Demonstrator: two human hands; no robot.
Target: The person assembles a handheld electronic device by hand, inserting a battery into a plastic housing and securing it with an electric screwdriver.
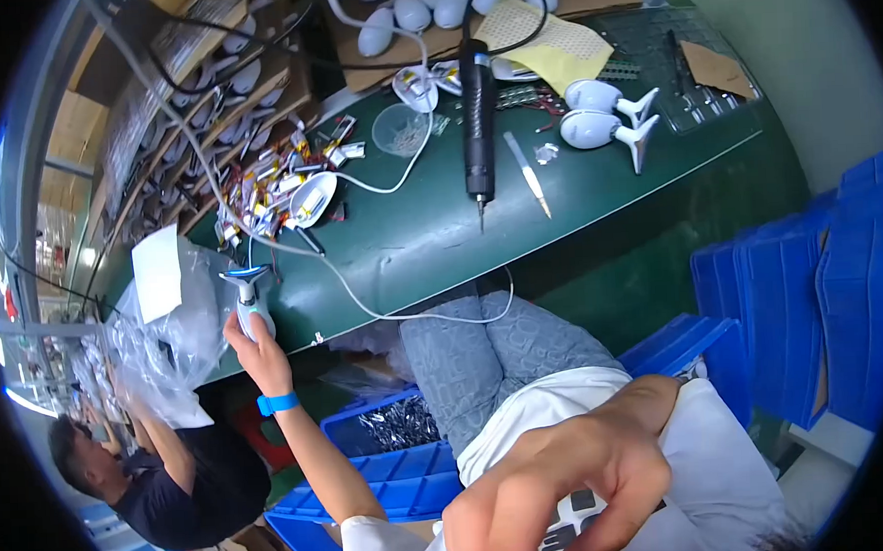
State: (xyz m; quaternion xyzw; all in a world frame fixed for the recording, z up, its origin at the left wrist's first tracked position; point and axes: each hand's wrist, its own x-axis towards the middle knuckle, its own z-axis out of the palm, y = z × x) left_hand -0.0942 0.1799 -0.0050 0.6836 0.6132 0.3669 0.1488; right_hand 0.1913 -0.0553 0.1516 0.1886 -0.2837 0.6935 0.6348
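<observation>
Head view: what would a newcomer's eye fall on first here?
Probably the right hand, looming large and curled at the lower middle, close to the camera. Next comes the black electric screwdriver, its bit pointing down the picture over the middle of the green table. At the table's left part, the left hand holds a white device with a blue-topped head.
</observation>
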